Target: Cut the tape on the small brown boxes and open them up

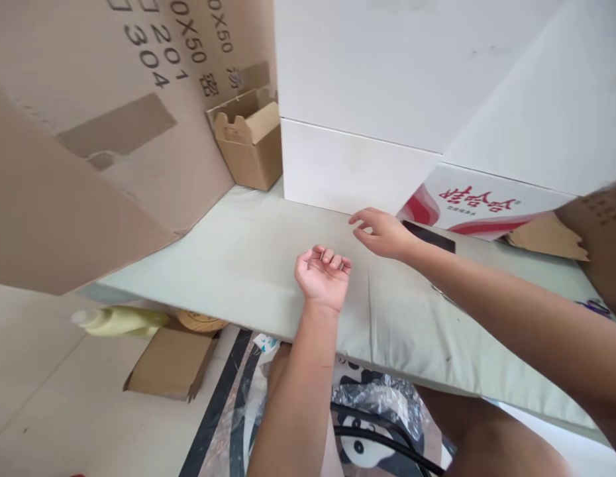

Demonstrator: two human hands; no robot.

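Observation:
My left hand (pixel 324 275) is held palm up over the pale padded bench cover (pixel 248 245). Its fingers curl loosely and the palm shows nothing in it. Up and to the right, my right hand (pixel 380 233) hovers over the same cover with its fingers slightly bent and apart, and I see nothing between them. It is close to the lower edge of a white carton (pixel 352 165). Partly behind my right wrist lies a flat dark rectangular object (pixel 432 237).
A large cardboard box (pixel 139 165) stands at left, beside a small open carton (pixel 253 149). A red-printed white box (pixel 479 202) is at right, near purple-handled scissors (pixel 593 306). On the floor lie a yellow bottle (pixel 124 320), a cardboard piece (pixel 171 361) and clear plastic wrap (pixel 387 394).

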